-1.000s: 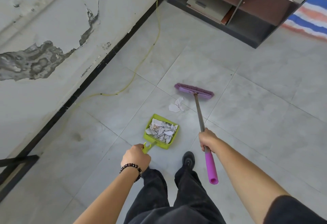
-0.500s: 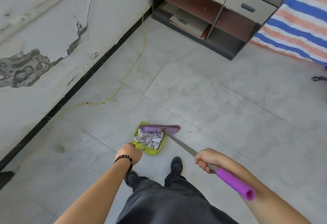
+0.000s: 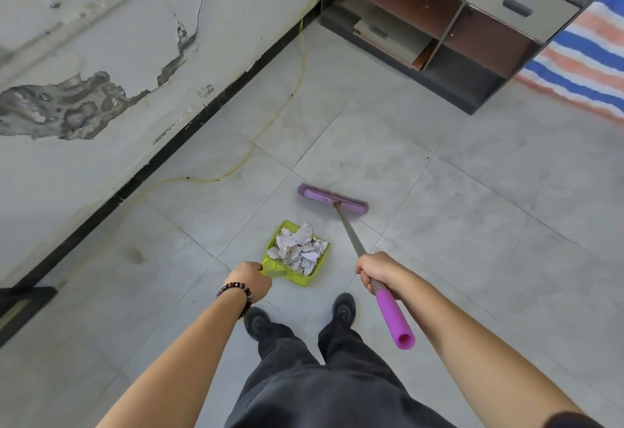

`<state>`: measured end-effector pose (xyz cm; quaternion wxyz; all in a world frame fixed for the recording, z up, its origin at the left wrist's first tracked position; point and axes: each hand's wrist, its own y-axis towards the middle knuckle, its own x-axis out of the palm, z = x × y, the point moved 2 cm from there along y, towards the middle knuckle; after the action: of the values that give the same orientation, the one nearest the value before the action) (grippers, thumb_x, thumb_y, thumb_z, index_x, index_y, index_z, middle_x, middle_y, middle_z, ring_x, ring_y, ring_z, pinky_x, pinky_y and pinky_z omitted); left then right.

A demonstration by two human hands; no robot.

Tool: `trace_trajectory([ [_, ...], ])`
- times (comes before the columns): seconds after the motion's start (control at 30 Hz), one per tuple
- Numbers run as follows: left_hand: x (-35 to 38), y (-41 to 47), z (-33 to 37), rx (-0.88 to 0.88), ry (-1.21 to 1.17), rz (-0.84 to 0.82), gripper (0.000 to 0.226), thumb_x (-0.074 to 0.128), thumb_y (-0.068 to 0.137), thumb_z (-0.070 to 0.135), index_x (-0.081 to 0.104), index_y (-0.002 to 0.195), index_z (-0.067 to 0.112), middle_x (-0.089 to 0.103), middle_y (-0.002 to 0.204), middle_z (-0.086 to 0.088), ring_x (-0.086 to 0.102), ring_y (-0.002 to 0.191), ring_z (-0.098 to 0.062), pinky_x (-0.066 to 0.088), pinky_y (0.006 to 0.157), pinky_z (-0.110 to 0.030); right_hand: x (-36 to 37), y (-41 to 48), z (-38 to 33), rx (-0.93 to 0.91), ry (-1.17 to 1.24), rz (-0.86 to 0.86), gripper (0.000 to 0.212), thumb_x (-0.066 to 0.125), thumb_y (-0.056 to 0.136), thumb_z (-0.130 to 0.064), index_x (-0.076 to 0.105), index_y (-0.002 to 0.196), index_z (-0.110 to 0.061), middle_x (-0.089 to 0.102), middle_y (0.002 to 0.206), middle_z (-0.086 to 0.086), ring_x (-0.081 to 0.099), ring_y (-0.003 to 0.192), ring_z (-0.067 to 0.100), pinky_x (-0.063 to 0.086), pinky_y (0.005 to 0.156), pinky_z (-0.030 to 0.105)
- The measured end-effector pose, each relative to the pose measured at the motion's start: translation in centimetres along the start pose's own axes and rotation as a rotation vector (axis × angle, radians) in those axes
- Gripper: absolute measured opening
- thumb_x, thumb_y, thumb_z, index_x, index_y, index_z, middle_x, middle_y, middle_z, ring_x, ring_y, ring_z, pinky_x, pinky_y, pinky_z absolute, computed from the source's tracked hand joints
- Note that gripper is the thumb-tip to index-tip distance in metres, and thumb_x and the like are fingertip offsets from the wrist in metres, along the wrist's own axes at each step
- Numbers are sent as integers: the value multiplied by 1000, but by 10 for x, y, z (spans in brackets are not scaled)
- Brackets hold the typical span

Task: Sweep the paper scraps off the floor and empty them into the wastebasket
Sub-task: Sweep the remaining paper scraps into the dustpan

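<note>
A lime-green dustpan [image 3: 317,268] sits low over the grey tiles just ahead of my shoes, piled with white paper scraps [image 3: 299,250]. My left hand [image 3: 251,280], with a bead bracelet at the wrist, is closed around the dustpan's handle. My right hand [image 3: 376,267] grips the metal shaft of a broom above its purple foam grip [image 3: 393,319]. The purple broom head [image 3: 332,199] rests on the floor a little beyond and to the right of the dustpan. I see no loose scraps on the floor. No wastebasket is in view.
A cracked, peeling wall [image 3: 101,56] with a black skirting runs along the left. A thin yellow cord [image 3: 250,154] trails over the tiles beside it. A dark shelf unit with drawers [image 3: 456,22] stands at the back, with a striped sheet [image 3: 584,56] to its right.
The broom swept the two loose scraps into the dustpan, then its head moved back out beyond the pan. The pile in the pan is higher.
</note>
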<state>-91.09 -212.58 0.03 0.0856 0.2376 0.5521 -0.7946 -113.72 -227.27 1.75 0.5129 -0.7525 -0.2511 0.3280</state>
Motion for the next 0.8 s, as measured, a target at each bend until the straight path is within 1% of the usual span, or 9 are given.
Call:
trace_trajectory([
  [0.1,0,3,-1,-12,-6,-5,21,49,86,11,60,101,20,44,60,-1,38,50,-18,30,48,-21,16,2,10,-4,-67,-17,15,47,74,-2,59,83,1,51,44,8,45,41,21,43,49,24],
  [0.2,0,5,1,-37,-34,-19,23,49,82,9,64,97,18,40,58,-1,33,48,-19,26,48,-21,25,-9,28,12,-83,-62,16,45,69,-2,59,77,1,51,46,9,45,43,21,43,55,29],
  [0.27,1,8,5,-47,-45,-31,24,49,81,7,65,96,14,36,58,-2,27,46,-19,23,46,-20,18,-17,40,17,-57,-83,16,46,67,-2,60,76,1,51,43,9,44,39,20,41,53,27],
  [0.33,-1,10,6,-67,-81,-41,22,51,80,6,63,97,13,31,58,-2,21,45,-18,19,45,-20,7,-23,44,14,-51,-101,9,49,67,-3,58,66,0,51,42,9,43,36,19,40,48,24],
  [0.4,-3,7,11,-67,-114,-39,14,54,81,6,60,92,12,29,57,-2,19,45,-18,17,46,-21,-7,-28,44,0,-29,-130,15,51,72,-4,55,58,-3,51,43,8,43,35,18,41,45,24],
  [0.5,-11,0,22,-54,-169,-17,12,51,86,4,60,91,9,29,58,-2,17,44,-17,15,44,-20,-19,-36,45,23,92,-174,19,51,78,-1,50,59,-7,47,45,5,39,35,14,36,37,19],
  [0.6,-14,-9,29,-46,-219,-18,16,44,90,4,59,91,7,28,57,-2,15,44,-16,13,45,-20,-24,-44,47,15,190,-223,20,51,76,-4,48,58,-9,44,49,3,38,40,13,36,38,22],
  [0.73,-23,-16,34,104,-87,49,21,52,83,4,67,98,10,31,53,-1,20,41,-16,17,43,-18,-17,-55,51,45,437,-277,26,49,82,-4,45,59,-13,42,50,-2,38,37,7,35,34,18],
  [0.8,-29,-20,36,185,-14,53,23,52,81,4,69,95,11,31,47,2,22,39,-17,19,42,-17,-8,-65,51,42,542,-277,26,48,84,-4,45,60,-14,42,49,-3,38,36,5,35,33,16],
])
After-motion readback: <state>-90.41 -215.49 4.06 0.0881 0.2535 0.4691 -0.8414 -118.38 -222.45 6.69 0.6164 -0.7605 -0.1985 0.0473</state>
